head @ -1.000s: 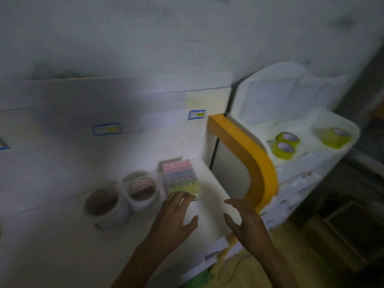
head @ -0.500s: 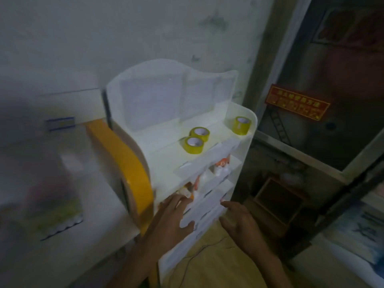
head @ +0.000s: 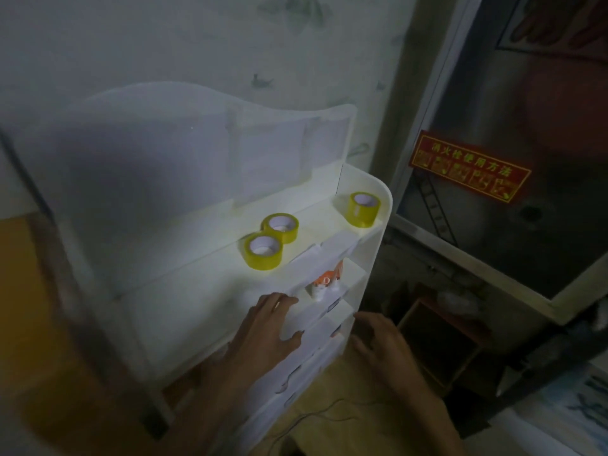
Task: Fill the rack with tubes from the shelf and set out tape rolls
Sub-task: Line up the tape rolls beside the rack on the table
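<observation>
White shelf (head: 378, 192) edge: left hand (head: 266, 327), right hand (head: 381, 343) grip released; tape rolls (head: 263, 251) above.

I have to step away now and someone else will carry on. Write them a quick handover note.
Left hand: open, fingers spread against the white shelf unit, holding nothing.
Right hand: open, empty, near the unit's front corner.
Three yellow tape rolls sit on the top shelf: two touching, one apart at the right end.
An orange-and-white tube stands on the tier below.
The rack is out of view; nothing is picked up yet.
</observation>
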Tool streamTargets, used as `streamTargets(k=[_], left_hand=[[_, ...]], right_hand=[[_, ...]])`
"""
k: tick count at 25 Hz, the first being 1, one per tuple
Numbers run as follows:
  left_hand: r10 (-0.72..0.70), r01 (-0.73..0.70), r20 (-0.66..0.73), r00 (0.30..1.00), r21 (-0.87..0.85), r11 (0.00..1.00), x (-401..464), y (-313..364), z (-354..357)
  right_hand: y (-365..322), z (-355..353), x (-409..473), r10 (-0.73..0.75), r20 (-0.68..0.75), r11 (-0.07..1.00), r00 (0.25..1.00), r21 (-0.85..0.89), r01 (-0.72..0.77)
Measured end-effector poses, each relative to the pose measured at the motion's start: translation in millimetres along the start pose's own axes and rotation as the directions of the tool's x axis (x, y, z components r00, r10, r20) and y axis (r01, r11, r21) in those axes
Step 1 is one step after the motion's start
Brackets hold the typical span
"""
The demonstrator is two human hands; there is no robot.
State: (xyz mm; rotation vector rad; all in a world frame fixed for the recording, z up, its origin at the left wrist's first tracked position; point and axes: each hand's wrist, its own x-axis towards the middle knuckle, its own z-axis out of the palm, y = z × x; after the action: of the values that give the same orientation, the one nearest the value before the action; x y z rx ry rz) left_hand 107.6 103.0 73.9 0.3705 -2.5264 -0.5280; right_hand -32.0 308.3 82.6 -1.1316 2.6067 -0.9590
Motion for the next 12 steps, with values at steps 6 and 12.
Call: streamTargets(k=[6,12], left_hand=[[-0.036,0.037,-0.016,0.999,0.051,0.998,115,-38,54],[-0.155,0.162,-0.054,0.986,0.168,0.972,189,-72,81]], right_hand=[[45,-30,128,0.032,0.065,0.999,0.997,-0.015,-0.031],[85,-41,242,-0.05,0.085,0.996,0.995,-0.065,0.056]])
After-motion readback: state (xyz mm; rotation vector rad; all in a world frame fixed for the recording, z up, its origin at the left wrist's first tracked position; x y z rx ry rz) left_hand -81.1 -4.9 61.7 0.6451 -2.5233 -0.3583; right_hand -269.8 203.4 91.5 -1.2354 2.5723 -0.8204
